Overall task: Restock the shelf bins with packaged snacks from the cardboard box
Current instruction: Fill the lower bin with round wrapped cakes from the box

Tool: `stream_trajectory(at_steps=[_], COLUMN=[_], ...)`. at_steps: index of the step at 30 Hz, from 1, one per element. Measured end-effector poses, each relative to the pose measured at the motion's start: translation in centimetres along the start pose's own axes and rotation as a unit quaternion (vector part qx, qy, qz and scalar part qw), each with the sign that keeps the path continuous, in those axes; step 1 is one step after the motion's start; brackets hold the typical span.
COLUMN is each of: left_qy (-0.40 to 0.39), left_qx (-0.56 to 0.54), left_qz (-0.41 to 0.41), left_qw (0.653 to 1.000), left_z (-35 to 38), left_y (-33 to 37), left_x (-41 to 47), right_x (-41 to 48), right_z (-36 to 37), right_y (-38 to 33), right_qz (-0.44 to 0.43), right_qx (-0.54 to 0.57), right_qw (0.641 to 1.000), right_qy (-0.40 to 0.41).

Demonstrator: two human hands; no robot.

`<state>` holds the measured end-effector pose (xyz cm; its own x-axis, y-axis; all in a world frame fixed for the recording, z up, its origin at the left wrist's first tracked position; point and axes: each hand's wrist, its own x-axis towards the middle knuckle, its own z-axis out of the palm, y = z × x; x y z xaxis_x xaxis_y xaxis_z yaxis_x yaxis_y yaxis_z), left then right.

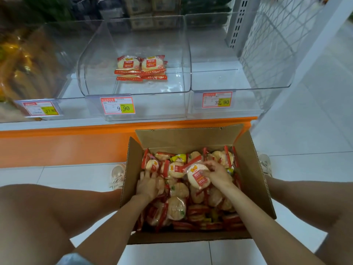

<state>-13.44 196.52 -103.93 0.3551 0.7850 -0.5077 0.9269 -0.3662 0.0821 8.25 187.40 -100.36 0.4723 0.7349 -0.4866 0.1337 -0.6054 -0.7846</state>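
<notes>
An open cardboard box (252, 169) sits on the floor between my knees, full of red-and-white rice cracker packs (176, 207). My right hand (217, 174) grips one cracker pack (196, 178) lifted slightly above the heap. My left hand (148, 185) lies flat on the packs at the box's left side, fingers spread. On the shelf above, the middle clear bin (133, 87) holds a small stack of the same packs (140, 68).
A clear bin on the right (238, 79) stands empty, tagged 32.90. The left bin (28, 69) holds yellow-brown bagged goods. An orange shelf base (66, 148) runs in front of the box. A wire mesh panel (271, 41) closes the shelf's right end. White tiled floor all around.
</notes>
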Motion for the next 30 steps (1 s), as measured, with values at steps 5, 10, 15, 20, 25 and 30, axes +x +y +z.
stream_trajectory(at_steps=[5,10,15,20,25,30], left_qy=[0.038,0.001,0.237,0.333,0.323,0.316], left_qx=[0.056,-0.082,-0.205,-0.140,-0.113,-0.104], left_qz=[-0.015,-0.044,0.068,0.271,0.400,0.401], left_qw=[0.998,0.996,0.947,0.892,0.850,0.854], left_z=[0.1,-1.6,-5.2,-5.5,-3.8,-3.1], left_y=[0.4,1.0,3.1,5.4,6.2,6.3], left_x=[-0.5,-1.4,-3.0,-4.7,-5.7,-5.6], right_x=[-0.1,-0.3,-0.7,-1.4,-2.6,-2.5], right_z=[-0.2,-0.3,-0.4,-0.2,-0.3,-0.2], right_y=[0.1,-0.5,-0.7,-1.8,-2.8,-2.9], right_qz=[0.015,0.016,-0.035,-0.041,0.045,0.064], right_qx=[0.011,0.028,0.071,0.100,0.207,0.227], right_qw=[1.000,0.999,0.997,0.994,0.975,0.964], right_qy=[0.009,0.004,0.022,-0.024,-0.066,-0.125])
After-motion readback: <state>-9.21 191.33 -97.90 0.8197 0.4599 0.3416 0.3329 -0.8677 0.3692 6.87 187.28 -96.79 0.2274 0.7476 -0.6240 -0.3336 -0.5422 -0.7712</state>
